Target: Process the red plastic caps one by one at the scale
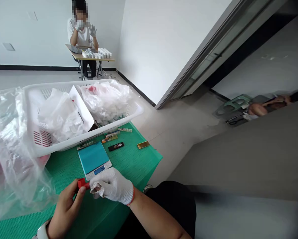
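Observation:
My bare left hand (68, 205) pinches a small red plastic part (81, 183) between thumb and fingers, with a pale band on the wrist. The part has a wide end on the left and a narrower stem on the right. My right hand (112, 186), in a white knit glove with an orange cuff and worn, dirty fingertips, closes on the stem's end, which its fingers hide. Just beyond both hands lies a small digital scale (91, 176) with a blue-green top (93, 157) and a lit display. All this is over a green-covered table (132, 166).
A white plastic basket (71, 143) with two heaps of clear bags, split by a white box (82, 108), stands behind the scale. Plastic bags (14, 156) cover the left. Lighters, a black cutter blade case-like item (116, 146) and a gold piece (143, 144) lie rightward. A gloved person (82, 35) sits opposite.

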A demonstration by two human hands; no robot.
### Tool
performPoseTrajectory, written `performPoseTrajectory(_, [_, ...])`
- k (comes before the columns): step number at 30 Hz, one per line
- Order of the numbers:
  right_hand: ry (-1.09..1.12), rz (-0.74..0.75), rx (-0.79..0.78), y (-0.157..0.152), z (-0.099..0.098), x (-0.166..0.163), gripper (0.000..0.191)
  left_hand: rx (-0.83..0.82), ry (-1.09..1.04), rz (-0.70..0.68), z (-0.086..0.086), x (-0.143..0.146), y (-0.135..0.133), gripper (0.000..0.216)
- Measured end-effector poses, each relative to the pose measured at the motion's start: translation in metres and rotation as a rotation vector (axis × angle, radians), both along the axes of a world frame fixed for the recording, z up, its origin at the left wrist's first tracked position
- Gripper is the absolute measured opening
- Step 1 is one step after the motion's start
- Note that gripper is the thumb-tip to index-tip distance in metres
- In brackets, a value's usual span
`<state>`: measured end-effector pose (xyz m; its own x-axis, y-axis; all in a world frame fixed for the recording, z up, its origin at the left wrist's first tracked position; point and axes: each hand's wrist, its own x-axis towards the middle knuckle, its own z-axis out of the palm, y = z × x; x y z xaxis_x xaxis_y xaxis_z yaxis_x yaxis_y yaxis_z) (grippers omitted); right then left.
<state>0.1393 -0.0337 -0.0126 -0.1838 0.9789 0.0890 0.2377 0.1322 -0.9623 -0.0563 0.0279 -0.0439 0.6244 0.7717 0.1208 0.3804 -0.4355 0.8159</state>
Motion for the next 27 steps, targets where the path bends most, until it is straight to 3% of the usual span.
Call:
performPoseTrajectory(8, [0.084,-0.063,0.039,0.007,-0.019,-0.014,0.050,-0.045,-0.104,0.011,-0.011,-0.004,0.002,0.029])
performPoseTrajectory(15, [0.121,-0.085,0.048,0.002,-0.026,-0.016,0.050,0.048,-0.074,-0.094,0.011,-0.002,0.004,0.020])
performPoseTrajectory(19, [0.097,-0.106,0.036,0.002,-0.018,-0.016,0.047,0.149,-0.072,-0.089,0.020,-0.003,0.000,0.015])
performPoseTrajectory(25, [0.070,-0.080,0.007,0.002,-0.009,-0.016,0.049,0.451,-0.071,-0.125,0.020,-0.005,-0.006,0.019])
performPoseTrajectory(27, [0.091,-0.058,0.000,0.003,-0.011,-0.016,0.048,0.453,-0.064,-0.100,0.019,-0.005,-0.007,0.016])
